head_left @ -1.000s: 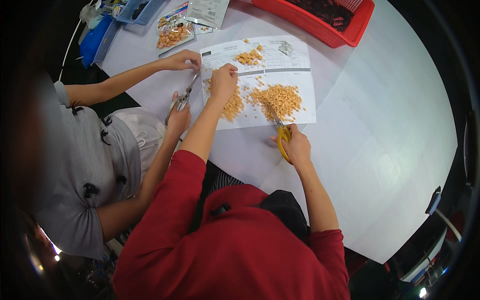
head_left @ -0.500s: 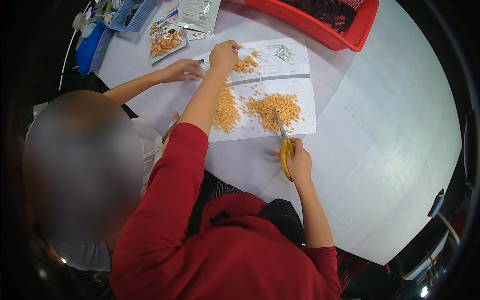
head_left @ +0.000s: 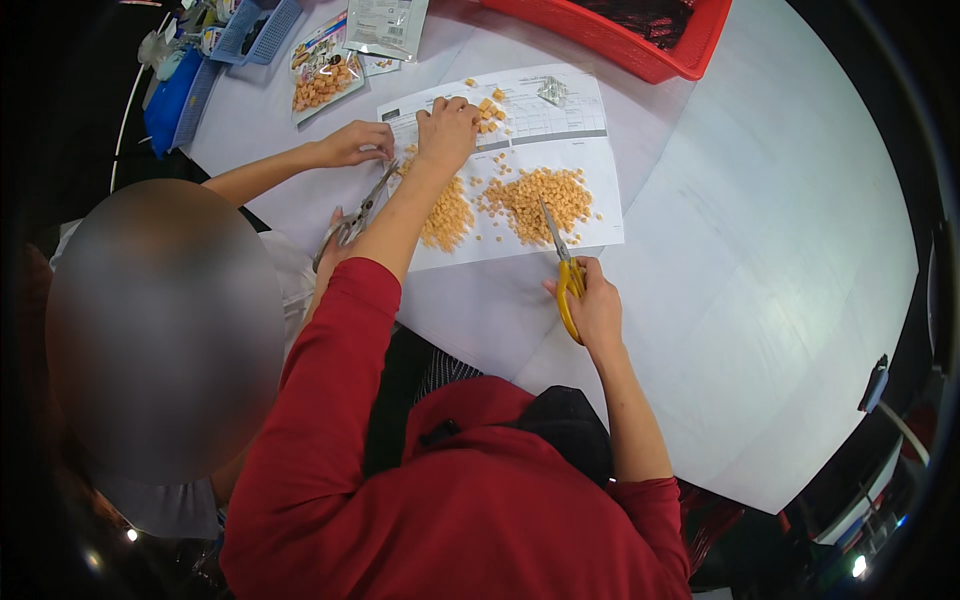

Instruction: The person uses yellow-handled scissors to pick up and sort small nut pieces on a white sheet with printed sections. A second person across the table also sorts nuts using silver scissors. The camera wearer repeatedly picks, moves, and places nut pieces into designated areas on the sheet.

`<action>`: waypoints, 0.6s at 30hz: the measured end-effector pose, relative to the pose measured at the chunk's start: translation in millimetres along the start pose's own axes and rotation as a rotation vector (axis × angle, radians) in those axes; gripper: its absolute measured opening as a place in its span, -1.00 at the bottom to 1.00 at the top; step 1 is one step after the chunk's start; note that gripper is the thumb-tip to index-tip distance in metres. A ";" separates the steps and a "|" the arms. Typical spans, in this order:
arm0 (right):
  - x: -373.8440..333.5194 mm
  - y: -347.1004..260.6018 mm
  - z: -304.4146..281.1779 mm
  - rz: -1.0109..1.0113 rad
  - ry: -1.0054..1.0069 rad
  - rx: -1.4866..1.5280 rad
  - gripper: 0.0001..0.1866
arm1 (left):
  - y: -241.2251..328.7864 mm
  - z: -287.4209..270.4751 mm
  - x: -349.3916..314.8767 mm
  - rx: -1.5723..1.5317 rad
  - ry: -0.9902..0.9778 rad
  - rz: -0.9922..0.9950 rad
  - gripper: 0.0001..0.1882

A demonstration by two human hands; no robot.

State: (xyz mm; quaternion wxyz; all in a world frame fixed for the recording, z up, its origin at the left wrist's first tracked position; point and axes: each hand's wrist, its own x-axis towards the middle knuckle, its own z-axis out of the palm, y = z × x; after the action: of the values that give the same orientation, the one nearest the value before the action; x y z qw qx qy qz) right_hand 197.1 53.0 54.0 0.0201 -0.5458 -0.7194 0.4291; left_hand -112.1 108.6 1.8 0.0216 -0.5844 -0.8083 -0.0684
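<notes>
My right hand (head_left: 594, 308) is wrapped round a pair of scissors (head_left: 569, 282) with yellow handles. Their metal blades reach into a heap of small tan cut bits (head_left: 543, 205) on a printed paper sheet (head_left: 590, 235). My left hand (head_left: 447, 133) is over the sheet's far part with its fingers curled down, beside several larger tan cubes (head_left: 490, 115); what lies between its fingertips is hidden. A second heap of bits (head_left: 447, 222) is partly behind my left forearm.
At my left, a co-worker's hand (head_left: 355, 143) and another pair of scissors (head_left: 368, 205) are close to my left forearm. Farther off are a clear-front pouch of cubes (head_left: 326, 85), a silver pouch (head_left: 387, 28), blue baskets (head_left: 257, 32) and a red basket (head_left: 690, 65).
My left hand has drawn back toward me from the far cubes, fingers curled lower. The co-worker's scissors have come up beside my forearm. The scissors in my right hand stay at the heap.
</notes>
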 end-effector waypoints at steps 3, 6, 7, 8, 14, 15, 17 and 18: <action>-6.0 -0.8 0.2 -0.004 -0.002 -0.004 -0.40 | 1.9 0.5 -3.9 -0.049 0.081 0.020 -0.93; -11.6 -4.5 -0.4 0.009 -0.063 0.042 -0.35 | 1.6 -5.7 -20.6 -0.241 0.124 -0.186 -0.94; -11.2 -2.8 1.1 0.014 -0.138 0.031 -0.33 | -0.1 -6.2 -28.8 -0.290 0.159 -0.212 -0.94; -9.5 1.0 4.3 0.017 -0.214 0.021 -0.31 | -2.2 -5.8 -40.8 -0.339 0.195 -0.239 -0.93; 3.7 10.0 30.5 -0.049 -0.356 -0.069 -0.27 | -7.7 -8.4 -89.5 -0.550 0.212 -0.351 -0.89; 7.5 9.6 31.7 -0.041 -0.332 -0.061 -0.27 | -4.5 -10.0 -90.3 -0.549 0.216 -0.345 -0.88; 12.7 3.2 25.2 -0.006 -0.336 -0.019 -0.27 | 0.2 -8.0 -85.1 -0.570 0.201 -0.336 -0.89; 15.2 1.0 22.8 0.014 -0.336 0.002 -0.27 | 3.1 -6.7 -79.5 -0.582 0.193 -0.330 -0.89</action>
State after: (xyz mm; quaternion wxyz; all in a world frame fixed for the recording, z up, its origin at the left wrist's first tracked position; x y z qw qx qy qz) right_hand 180.5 51.6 32.3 -0.1028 -0.4714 -0.7085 0.5150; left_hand -84.3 33.8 -0.5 -0.0809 -0.4184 -0.8326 -0.3538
